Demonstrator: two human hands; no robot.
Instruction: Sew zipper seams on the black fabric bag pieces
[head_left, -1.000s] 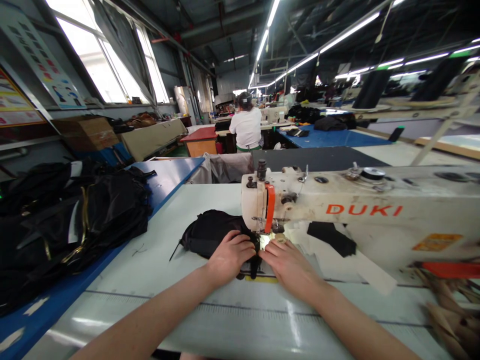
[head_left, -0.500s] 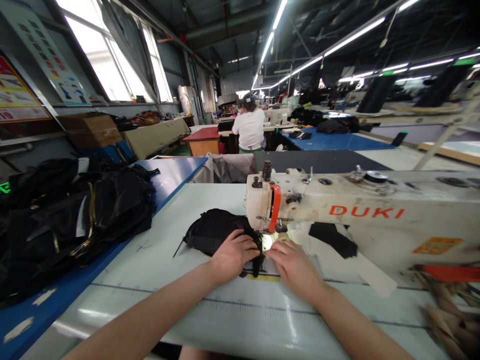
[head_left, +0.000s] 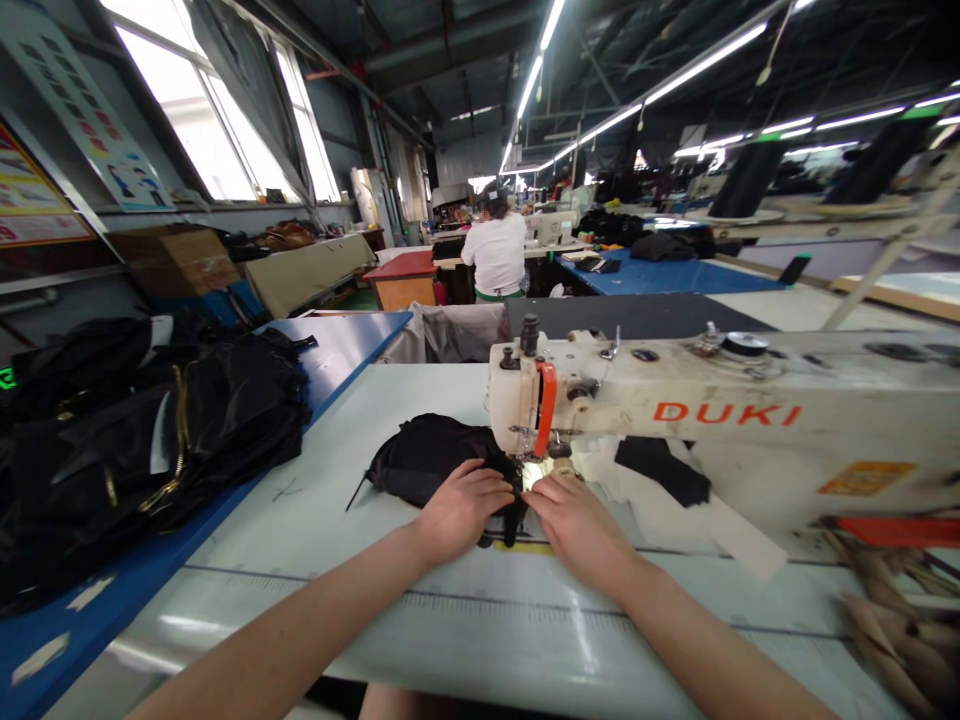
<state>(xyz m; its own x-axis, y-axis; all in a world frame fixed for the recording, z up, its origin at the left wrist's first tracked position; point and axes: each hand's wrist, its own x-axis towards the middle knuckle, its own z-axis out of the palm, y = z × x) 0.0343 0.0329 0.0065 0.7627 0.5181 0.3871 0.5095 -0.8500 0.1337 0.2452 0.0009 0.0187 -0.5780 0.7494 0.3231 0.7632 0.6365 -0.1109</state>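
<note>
A black fabric piece (head_left: 420, 458) lies bunched on the pale sewing table (head_left: 315, 520), its near end under the needle of a cream DUKI sewing machine (head_left: 675, 410). My left hand (head_left: 463, 505) rests on the black fabric just left of the needle, fingers curled down and pressing it. My right hand (head_left: 576, 520) lies just right of the needle, fingers stretched forward with the tips at the lit presser foot area (head_left: 541, 470). The two hands nearly touch.
A heap of black bags with gold zips (head_left: 150, 430) covers the blue table at left. A loose black patch (head_left: 664, 470) lies behind the machine arm. Thread cones lie at the right edge (head_left: 900, 620). A person in a white shirt (head_left: 495, 255) sits at a far workstation.
Both hands stay at the needle with almost no shift. The view has wobbled slightly.
</note>
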